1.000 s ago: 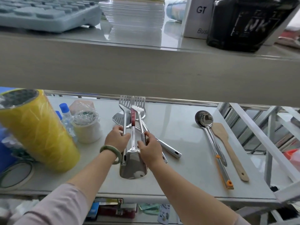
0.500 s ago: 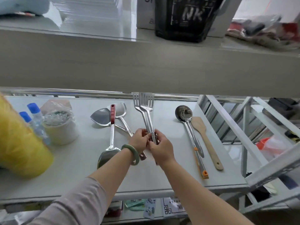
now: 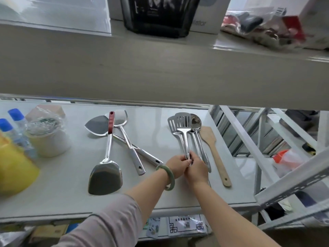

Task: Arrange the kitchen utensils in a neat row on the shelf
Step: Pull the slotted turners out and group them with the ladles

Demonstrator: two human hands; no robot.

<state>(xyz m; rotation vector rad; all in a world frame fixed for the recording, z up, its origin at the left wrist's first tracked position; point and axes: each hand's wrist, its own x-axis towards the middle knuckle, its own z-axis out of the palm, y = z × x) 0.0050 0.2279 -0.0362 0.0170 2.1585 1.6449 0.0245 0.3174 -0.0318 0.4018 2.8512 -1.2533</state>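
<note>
On the pale shelf [image 3: 153,198], my left hand [image 3: 177,166] and my right hand [image 3: 196,171] together grip the handle ends of two slotted steel turners [image 3: 181,125]. Their heads point away from me and partly cover the steel ladle [image 3: 195,123] to the right. A wooden spatula [image 3: 213,148] lies right of the ladle. Left of my hands lie a red-handled steel turner [image 3: 106,168] with its blade toward me, and two crossed steel utensils [image 3: 131,148] with heads at the back.
A white tub covered in plastic wrap [image 3: 47,138], two blue-capped bottles [image 3: 12,125] and a yellow roll [image 3: 14,168] stand at the left. The upper shelf [image 3: 160,68] overhangs the back. White metal framing [image 3: 249,148] bounds the right end.
Both hands have carried the two slotted turners to the right, from the shelf's middle to beside the ladle. The red-handled turner stays where it was left. The camera has swung right.
</note>
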